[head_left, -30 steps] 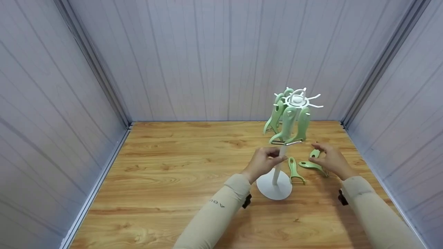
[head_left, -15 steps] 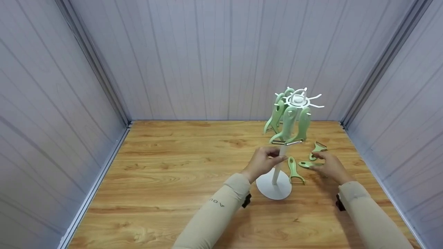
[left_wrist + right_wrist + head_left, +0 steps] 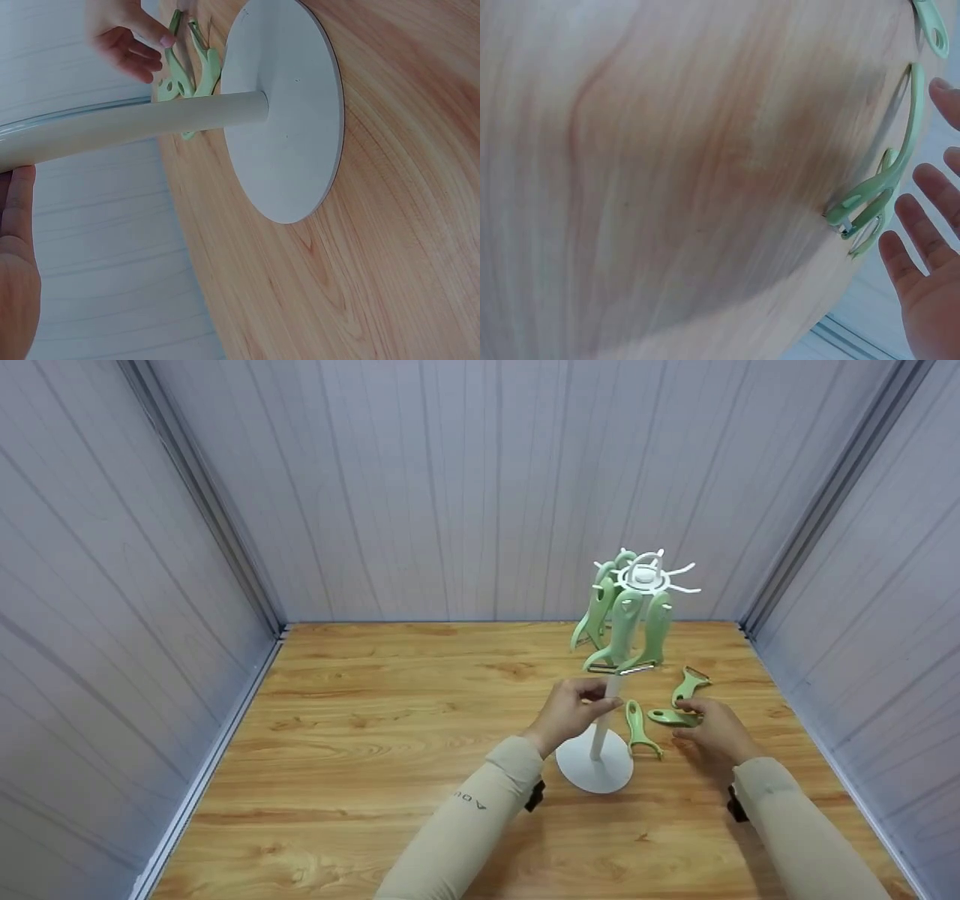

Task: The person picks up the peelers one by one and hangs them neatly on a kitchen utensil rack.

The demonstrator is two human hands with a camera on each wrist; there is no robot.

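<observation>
My left hand [image 3: 571, 709] grips the white pole [image 3: 602, 729] of an upright stand with a round base [image 3: 300, 150]. Several light-green peelers [image 3: 625, 630] hang from the hooks at its top, blades downward. Right of the base, my right hand [image 3: 718, 729] is spread around a green peeler [image 3: 667, 717] lying on the table, thumb on the near side and fingers on the far side. In the right wrist view the fingertips [image 3: 891, 241] stand apart from this peeler [image 3: 900, 161]. Another peeler [image 3: 688, 687] lies just beyond it, and a third peeler [image 3: 636, 727] beside the base.
Bare hooks [image 3: 684, 579] stick out on the right of the stand's top. The wood-grain table [image 3: 390, 750] is enclosed by pale panel walls [image 3: 420, 495] at the back and both sides.
My right hand has come down and slightly back toward the middle loose peeler, uncovering the far one. My left hand keeps its hold on the pole.
</observation>
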